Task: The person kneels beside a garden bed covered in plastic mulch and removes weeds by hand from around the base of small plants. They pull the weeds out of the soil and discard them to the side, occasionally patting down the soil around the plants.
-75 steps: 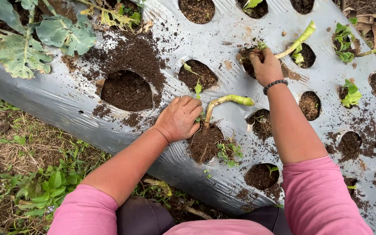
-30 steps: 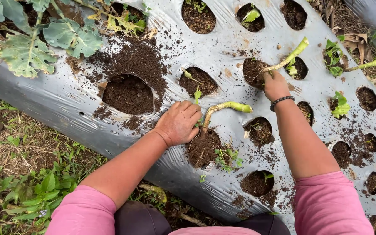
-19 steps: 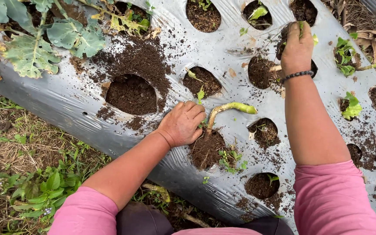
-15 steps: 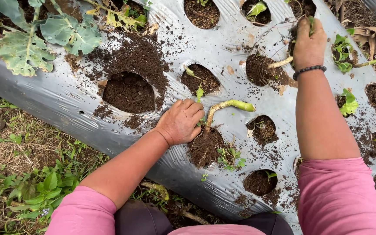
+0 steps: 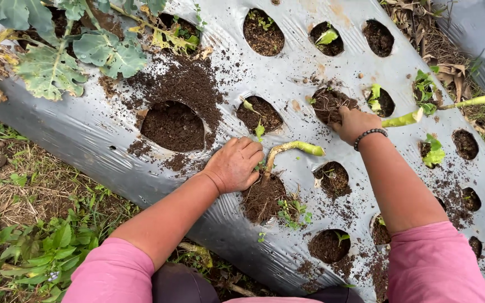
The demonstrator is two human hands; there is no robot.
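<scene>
Left grip (image 5: 234,165) lies curled, fingers pressed at the base of a cut green stalk (image 5: 290,150) beside a soil-filled hole (image 5: 262,197) in the silver plastic mulch (image 5: 79,134); right grip (image 5: 355,122) closes on a second stalk (image 5: 402,119); beaded bracelet (image 5: 369,135) at wrist.

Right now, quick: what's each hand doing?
Left hand: curled on the soil at the base of a cut stalk; grip unclear.
Right hand: fingers pressed into a soil-filled hole; grip unclear.
</scene>
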